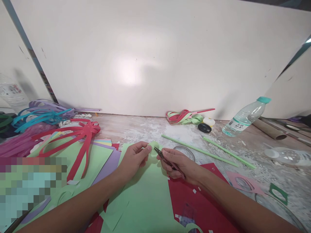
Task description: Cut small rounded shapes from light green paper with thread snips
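My left hand (139,155) pinches a small round piece of light green paper (154,145) between thumb and fingertips. In my right hand (175,161) is a slim dark tool with a pointed tip (167,158); its tip meets or nearly meets the disc's edge. Whether it is small pliers or scissors, I cannot make out. Below both hands lies a light green paper sheet (143,197), which overlaps a dark red sheet (194,204). A clear round ring (191,152) lies behind my right wrist.
Red paper strips (85,136) spread at the left beside blue strips (39,118). Two green paper sticks (199,149) lie ahead to the right. Farther back are a twisted strip bundle (182,117), a black oval lid (204,127) and a tilted plastic bottle (245,118) against a white panel (155,58).
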Available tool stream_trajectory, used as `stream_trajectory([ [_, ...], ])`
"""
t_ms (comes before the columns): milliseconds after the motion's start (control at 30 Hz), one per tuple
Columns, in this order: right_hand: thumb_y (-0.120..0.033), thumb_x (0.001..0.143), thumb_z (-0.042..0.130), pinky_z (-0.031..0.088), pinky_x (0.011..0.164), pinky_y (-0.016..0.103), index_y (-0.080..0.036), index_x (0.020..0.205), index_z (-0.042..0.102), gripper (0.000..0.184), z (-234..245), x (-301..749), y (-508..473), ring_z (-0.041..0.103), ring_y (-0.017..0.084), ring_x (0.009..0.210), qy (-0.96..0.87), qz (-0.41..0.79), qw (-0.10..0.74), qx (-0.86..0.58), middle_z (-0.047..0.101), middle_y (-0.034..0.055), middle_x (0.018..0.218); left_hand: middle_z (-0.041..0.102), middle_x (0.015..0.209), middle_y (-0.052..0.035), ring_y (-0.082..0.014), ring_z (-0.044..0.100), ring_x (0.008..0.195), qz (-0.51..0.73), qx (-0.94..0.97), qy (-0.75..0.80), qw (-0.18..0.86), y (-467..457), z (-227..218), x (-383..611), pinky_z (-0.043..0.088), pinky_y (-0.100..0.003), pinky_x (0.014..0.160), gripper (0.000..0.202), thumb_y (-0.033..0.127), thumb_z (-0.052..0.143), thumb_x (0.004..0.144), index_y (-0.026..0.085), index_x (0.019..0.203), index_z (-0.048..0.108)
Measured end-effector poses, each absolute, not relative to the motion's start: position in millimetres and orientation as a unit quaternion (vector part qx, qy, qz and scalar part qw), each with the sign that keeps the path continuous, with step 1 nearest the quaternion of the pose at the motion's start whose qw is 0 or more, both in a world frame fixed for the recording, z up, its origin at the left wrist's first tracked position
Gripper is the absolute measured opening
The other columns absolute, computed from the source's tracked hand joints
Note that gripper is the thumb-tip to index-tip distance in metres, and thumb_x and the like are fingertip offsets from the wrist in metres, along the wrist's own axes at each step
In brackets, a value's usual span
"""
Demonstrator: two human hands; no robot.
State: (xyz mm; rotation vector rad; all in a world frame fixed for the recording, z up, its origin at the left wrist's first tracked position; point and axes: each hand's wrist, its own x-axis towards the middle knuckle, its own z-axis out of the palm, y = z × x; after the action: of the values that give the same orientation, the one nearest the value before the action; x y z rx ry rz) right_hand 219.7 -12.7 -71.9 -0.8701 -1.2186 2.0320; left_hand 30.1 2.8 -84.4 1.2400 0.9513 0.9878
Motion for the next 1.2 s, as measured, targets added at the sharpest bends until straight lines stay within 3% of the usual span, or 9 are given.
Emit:
stream_trajectory([
  [400,-0.044,0.092,0.048,0.012,0.035,0.018,-0.015,0.088,0.055,0.03,-70.3,222.6,-10.8,0.025,0.001,0.034,-0.463,0.766,0.287,-0.341,0.047,-0.0057,0.057,0.036,0.054,0.006,-0.0071,0.03,0.049,0.394,0.605,0.432,0.541,3.0,-75.4,25.1,0.024,-0.021,0.047,0.028,0.043,0.056,0.081,0.016,0.075,0.056],
  [600,-0.046,0.089,0.053,0.014,0.034,0.018,-0.015,0.084,0.055,0.031,-71.8,222.9,-10.0,0.026,0.001,0.033,-0.471,0.759,0.287,-0.345,0.049,-0.0055,0.055,0.037,0.055,0.0054,-0.0074,0.03,0.049,0.386,0.63,0.431,0.517,3.2,-72.5,24.0,0.025,-0.021,0.046,0.028,0.043,0.056,0.082,0.016,0.074,0.056],
  [1200,-0.044,0.091,0.052,0.013,0.035,0.018,-0.016,0.084,0.053,0.028,-71.4,221.8,-11.7,0.026,0.001,0.033,-0.476,0.764,0.277,-0.337,0.048,-0.0062,0.054,0.038,0.053,0.0055,-0.0076,0.032,0.049,0.403,0.626,0.412,0.526,5.0,-72.4,22.8,0.028,-0.021,0.048,0.027,0.041,0.058,0.08,0.016,0.069,0.056],
])
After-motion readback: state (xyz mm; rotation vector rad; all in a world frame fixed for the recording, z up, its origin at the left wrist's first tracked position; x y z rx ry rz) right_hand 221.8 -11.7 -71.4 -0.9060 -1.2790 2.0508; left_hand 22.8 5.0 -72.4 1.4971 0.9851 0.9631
